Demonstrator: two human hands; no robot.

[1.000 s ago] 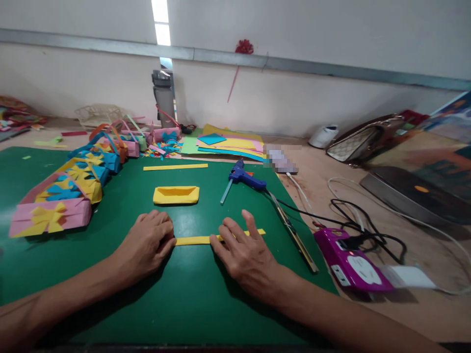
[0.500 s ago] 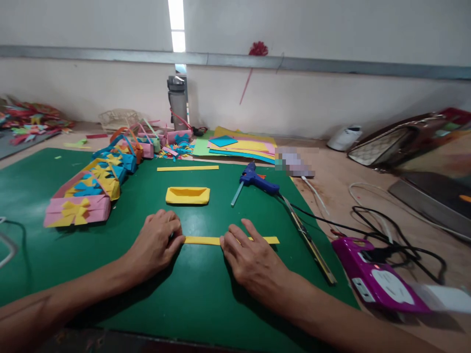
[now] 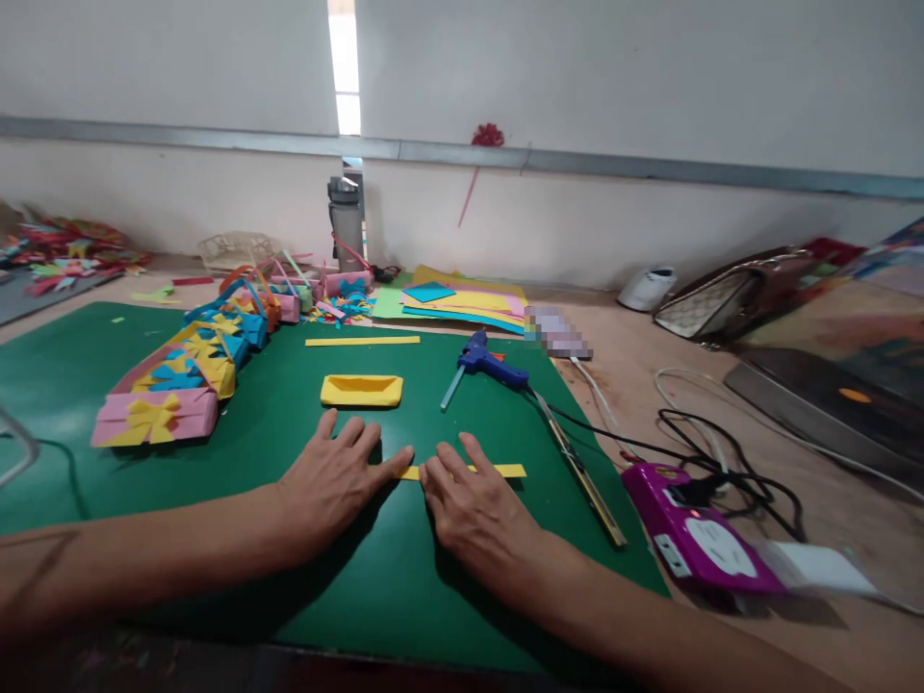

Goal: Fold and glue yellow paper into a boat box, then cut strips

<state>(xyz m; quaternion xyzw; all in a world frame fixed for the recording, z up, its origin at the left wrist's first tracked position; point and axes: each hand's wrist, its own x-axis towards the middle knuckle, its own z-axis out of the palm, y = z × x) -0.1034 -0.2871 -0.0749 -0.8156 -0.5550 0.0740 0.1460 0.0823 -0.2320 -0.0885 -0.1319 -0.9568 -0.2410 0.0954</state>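
Both flat hands press a thin yellow paper strip.

Bright even daylight, edges wide-angle warped

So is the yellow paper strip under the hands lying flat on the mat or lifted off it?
Flat. The yellow strip lies against the green mat, with both the left hand and right hand pressing on it, palms down.

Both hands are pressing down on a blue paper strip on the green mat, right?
Not quite. The strip is yellow, not blue, as the head view shows. The left hand and right hand do both press on it, flat on the green mat.
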